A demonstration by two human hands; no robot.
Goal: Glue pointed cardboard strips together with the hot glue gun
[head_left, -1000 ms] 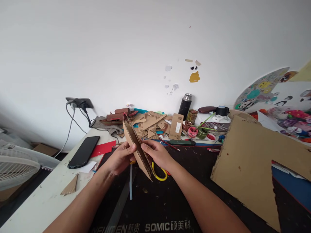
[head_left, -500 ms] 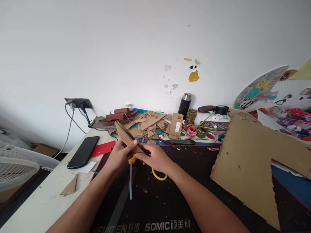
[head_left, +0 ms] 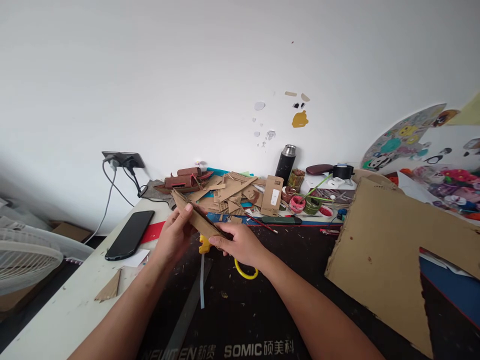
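Between my two hands is a long, narrow cardboard piece [head_left: 197, 220], seemingly folded or layered, tilted with its far end up to the left. My left hand [head_left: 177, 227] grips it near that far end, thumb on its face. My right hand [head_left: 238, 243] pinches the near end, thumb on the front and fingers behind. Below the hands, on the dark mat [head_left: 240, 320], lie a yellow tool [head_left: 204, 245] with a pale strip [head_left: 202, 285] running from it and a yellow ring-shaped handle [head_left: 246, 272], partly hidden by my right hand.
Cardboard scraps [head_left: 232, 192] pile up at the back beside a black thermos [head_left: 286, 162], paint pots [head_left: 297, 203] and a green cutter [head_left: 281, 219]. A large cardboard sheet [head_left: 378, 250] covers the right. A phone [head_left: 130, 235] and a ruler-like strip [head_left: 189, 310] lie at left.
My left hand has slid along the cardboard piece, up and left toward its far end. The piece has shifted slightly left. My right hand stays almost in place.
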